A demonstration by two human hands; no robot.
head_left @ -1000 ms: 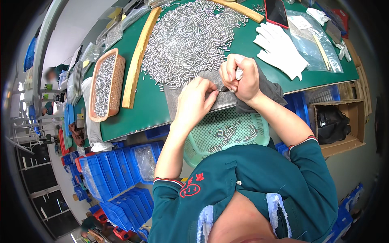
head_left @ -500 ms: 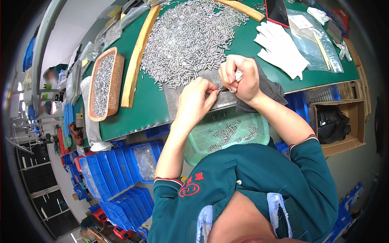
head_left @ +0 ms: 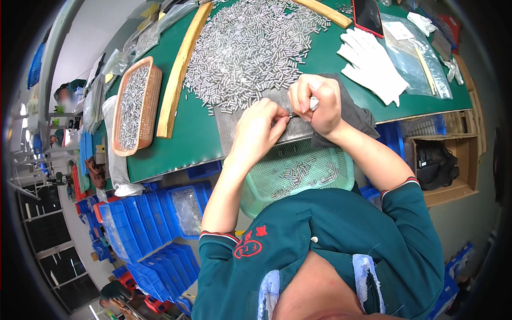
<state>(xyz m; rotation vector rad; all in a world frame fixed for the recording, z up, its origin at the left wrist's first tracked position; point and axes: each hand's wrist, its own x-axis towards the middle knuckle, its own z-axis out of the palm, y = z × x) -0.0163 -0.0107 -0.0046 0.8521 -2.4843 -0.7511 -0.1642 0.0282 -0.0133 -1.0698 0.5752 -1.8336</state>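
A wide heap of small silvery metal pins (head_left: 250, 48) covers the green table in front of me. My left hand (head_left: 260, 125) pinches one metal pin (head_left: 290, 114) by its end, just over a grey mat (head_left: 229, 128) at the table's near edge. Close beside it on the right, my right hand (head_left: 318, 104) is closed in a fist around a slim tool with a white wrapped handle (head_left: 314, 103). Its working end lies by the pinched pin, mostly hidden by the fingers. Below both hands, a light green perforated basket (head_left: 256, 189) holds loose pins.
An orange basket (head_left: 154, 106) full of pins stands at left, beside a wooden strip (head_left: 169, 109). Dark cloth (head_left: 354, 114), a white glove (head_left: 370, 66) and a red-edged phone (head_left: 368, 16) lie right. Blue bins (head_left: 144, 224) and a cardboard box (head_left: 450, 194) stand below.
The view has shifted slightly. Both hands stay together at the mat's edge with nearly the same grip.
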